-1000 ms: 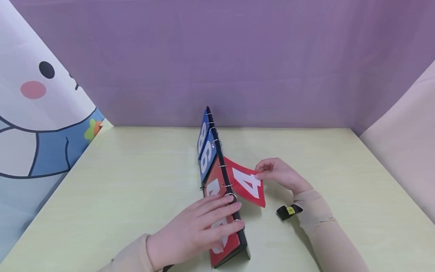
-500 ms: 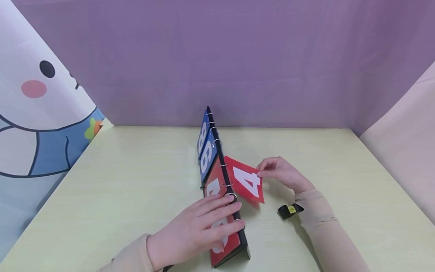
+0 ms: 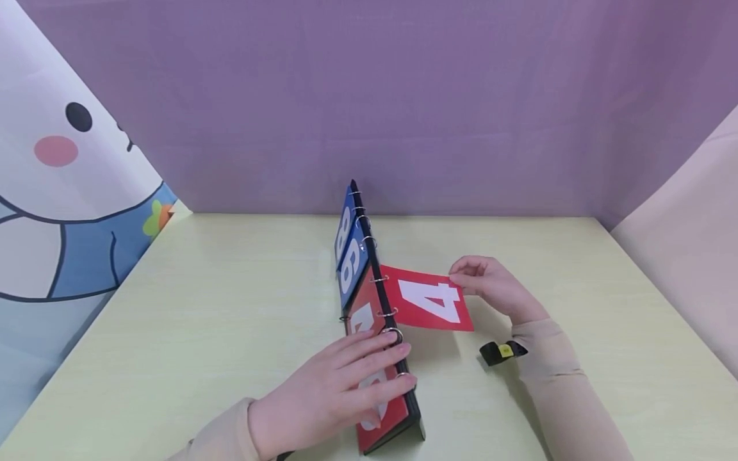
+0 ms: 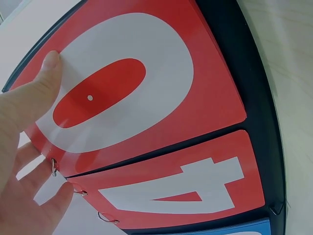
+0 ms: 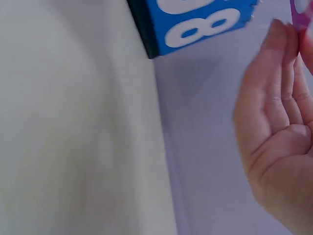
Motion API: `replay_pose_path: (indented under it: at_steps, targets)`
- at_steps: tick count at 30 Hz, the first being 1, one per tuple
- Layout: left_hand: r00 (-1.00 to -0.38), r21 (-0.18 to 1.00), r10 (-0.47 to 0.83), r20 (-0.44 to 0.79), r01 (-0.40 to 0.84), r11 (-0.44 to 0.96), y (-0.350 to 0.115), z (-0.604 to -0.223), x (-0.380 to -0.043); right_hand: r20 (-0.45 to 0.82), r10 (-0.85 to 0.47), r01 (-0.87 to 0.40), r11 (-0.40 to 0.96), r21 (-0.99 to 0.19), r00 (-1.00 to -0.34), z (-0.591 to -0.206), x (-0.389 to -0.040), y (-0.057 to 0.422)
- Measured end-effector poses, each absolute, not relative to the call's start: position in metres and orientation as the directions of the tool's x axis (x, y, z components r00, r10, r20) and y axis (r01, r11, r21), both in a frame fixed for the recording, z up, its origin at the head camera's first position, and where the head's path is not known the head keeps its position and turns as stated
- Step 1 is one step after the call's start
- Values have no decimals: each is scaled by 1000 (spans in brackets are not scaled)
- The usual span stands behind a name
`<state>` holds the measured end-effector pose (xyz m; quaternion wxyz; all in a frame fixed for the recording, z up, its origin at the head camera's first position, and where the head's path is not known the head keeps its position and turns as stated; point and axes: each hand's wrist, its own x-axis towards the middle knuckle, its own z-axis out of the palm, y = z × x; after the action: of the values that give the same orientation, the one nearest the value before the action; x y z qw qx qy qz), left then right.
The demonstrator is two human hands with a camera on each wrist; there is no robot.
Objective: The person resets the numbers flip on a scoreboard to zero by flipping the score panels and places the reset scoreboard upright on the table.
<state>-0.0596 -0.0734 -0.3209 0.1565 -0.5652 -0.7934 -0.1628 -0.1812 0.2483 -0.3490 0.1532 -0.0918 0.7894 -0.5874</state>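
Observation:
A flip scoreboard (image 3: pixel 382 298) stands tent-shaped on the table, its ringed top edge running away from me. My left hand (image 3: pixel 328 397) grips its near end: the thumb (image 4: pixel 49 78) lies on the red 0 card (image 4: pixel 205 93), and the fingers reach over the top edge among the rings. To the right of that edge, my right hand (image 3: pixel 501 288) pinches the far outer corner of a red 4 card (image 3: pixel 426 301), holding it out almost level on its rings. Another red 4 card (image 4: pixel 195 191) hangs on the left face beside the 0.
Blue cards, a 9 (image 3: pixel 352 266) and an 8 (image 3: pixel 343 227), hang at the scoreboard's far end. A purple cloth (image 3: pixel 369 109) rises behind the pale table (image 3: pixel 242 275). Cartoon-printed fabric (image 3: pixel 63 192) borders the left side. A black strap (image 3: pixel 501 352) sits at my right wrist.
My right hand has moved right and slightly away from me, drawing the pinched 4 card outward and flatter. The left hand and the scoreboard have stayed put.

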Motion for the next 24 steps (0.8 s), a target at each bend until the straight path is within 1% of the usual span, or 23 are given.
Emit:
replay_pose_path:
  at_steps: [4,6,9,11,13,16,19,24]
  targets:
    - [-327,103,850,412,944,313,-74,-320,-59,-88,-360,40,139,-989,-929,-339,-178,256]
    - [-315,85,849,424,947,309,-73,-320,-59,-60,-387,30,83,-996,-920,-333,-175,260]
    - [-291,48,843,452,952,303,-73,-321,-60,-46,-409,21,64,-998,-911,-324,-172,261]
    - [-283,35,840,462,953,302,-73,-321,-60,-56,-412,27,77,-997,-909,-317,-169,260]
    - [-292,46,841,456,951,306,-73,-321,-60,-74,-411,39,92,-995,-909,-311,-166,256]
    - [-302,55,841,449,949,311,-73,-322,-59,-72,-400,46,72,-996,-914,-301,-160,251]
    - [-311,64,841,442,946,317,-73,-322,-59,1,-395,6,-15,-1000,-919,-293,-152,249]
    - [-326,78,844,427,943,325,-74,-321,-58,173,-403,-101,-194,-976,-899,-284,-140,243]
